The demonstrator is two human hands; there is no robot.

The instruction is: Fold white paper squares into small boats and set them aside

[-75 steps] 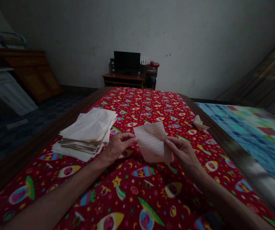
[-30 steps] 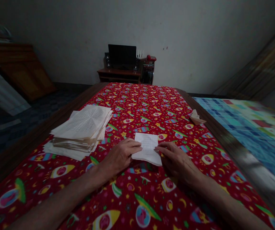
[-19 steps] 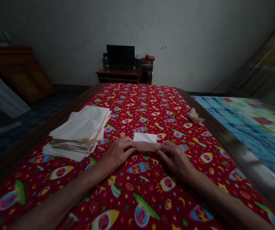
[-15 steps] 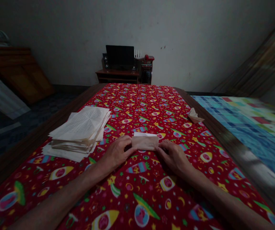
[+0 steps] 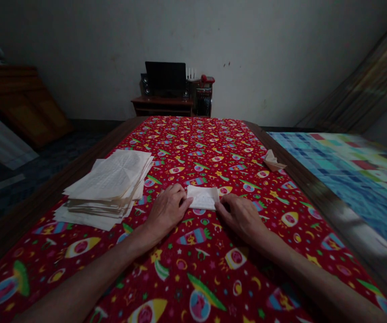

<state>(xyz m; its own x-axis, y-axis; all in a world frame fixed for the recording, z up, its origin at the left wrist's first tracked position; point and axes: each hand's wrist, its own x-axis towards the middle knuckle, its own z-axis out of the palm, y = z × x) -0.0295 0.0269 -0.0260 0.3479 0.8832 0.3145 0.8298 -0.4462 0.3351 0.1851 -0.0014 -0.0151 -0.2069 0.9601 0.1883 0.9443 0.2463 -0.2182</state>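
Progress check: a small paper (image 5: 203, 198) lies on the red patterned cloth (image 5: 186, 264) of the desk (image 5: 104, 150), between the two hands, near the middle; it's folded down to a flat, wide rectangle, near edge looks like a crease or stacked layers, writing faintly visible on top; exact layer count can't be read at this size. Left hand (image 5: 167, 204) at its left edge, thumb on the near left corner, other fingers curled; right hand (image 5: 241, 215) mirrors that at the near right corner, thumb tip touching, dark gap between thumb and curled fingers; can't tell whether either side is truly pinching the paper or just pressing it down, undersides hidden. Done, as far as I can judge: paper reduced to a compact flat shape, edges roughly squared; one folded paper piece (image 5: 273, 162) with a raised peak sits well apart, at the cloth's far right edge, looks complete. Left, my read: the paper in hand is flat with no peak, so it's at an earlier stage than that piece; stack of sheets (image 5: 112, 172) on the left is thick, slightly fanned, top sheet opened out with crease lines radiating from its middle; most of the supply looks unused.
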